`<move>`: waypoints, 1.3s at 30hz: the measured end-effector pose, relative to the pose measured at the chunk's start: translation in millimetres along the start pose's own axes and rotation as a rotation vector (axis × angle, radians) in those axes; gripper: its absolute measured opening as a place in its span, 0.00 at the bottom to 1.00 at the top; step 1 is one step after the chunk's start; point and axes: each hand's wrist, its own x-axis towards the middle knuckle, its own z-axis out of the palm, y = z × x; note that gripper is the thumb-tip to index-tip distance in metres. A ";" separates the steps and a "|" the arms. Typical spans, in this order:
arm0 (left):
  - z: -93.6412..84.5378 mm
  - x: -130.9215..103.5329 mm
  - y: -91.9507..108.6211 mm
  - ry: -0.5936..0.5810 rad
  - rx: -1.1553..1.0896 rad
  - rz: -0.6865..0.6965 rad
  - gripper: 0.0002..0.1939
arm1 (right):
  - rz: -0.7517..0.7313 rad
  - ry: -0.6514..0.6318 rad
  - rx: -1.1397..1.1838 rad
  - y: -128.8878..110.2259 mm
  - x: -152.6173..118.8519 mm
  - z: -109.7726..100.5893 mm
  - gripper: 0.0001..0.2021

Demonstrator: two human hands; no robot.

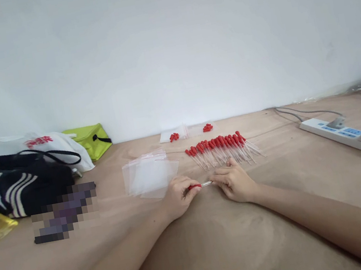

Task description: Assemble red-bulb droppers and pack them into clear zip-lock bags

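Observation:
Between my two hands lies a glass dropper [206, 183] with a red rubber bulb, held level above the table. My left hand [179, 196] pinches the red bulb [194, 187]. At the other side, the fingers of my right hand [233, 182] close around the clear tube and hide its tip. Just beyond my right hand, a row of red-bulbed droppers [222, 146] lies fanned on the table, tubes toward me. A stack of clear zip bags [150, 173] lies flat beyond my left hand.
Two small heaps of red rubber bulbs [174, 137] lie on clear bags near the wall. On the right sits a white power strip [348, 138] with plugs and grey cables. A black bag [38, 183], a white plastic bag [74, 146] and a lime-green box bag [87, 142] stand left.

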 end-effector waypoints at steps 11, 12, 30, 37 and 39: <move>2.6 -0.2 -3.6 -0.002 0.052 0.119 0.10 | 0.017 0.038 -0.001 -10.1 -0.3 3.0 0.10; 2.9 -0.1 -3.7 0.000 0.052 0.120 0.10 | 0.019 0.039 0.005 -10.9 0.1 3.3 0.10; -2.6 2.9 -9.9 0.045 0.138 0.028 0.08 | 0.039 0.033 -0.097 -6.2 3.7 2.2 0.09; -9.6 0.3 -15.1 0.095 0.315 -0.130 0.20 | 0.155 0.100 -0.225 4.0 6.4 2.4 0.09; -9.4 -1.3 -18.4 0.142 0.414 -0.204 0.22 | 0.301 0.189 -0.234 11.3 12.4 3.6 0.09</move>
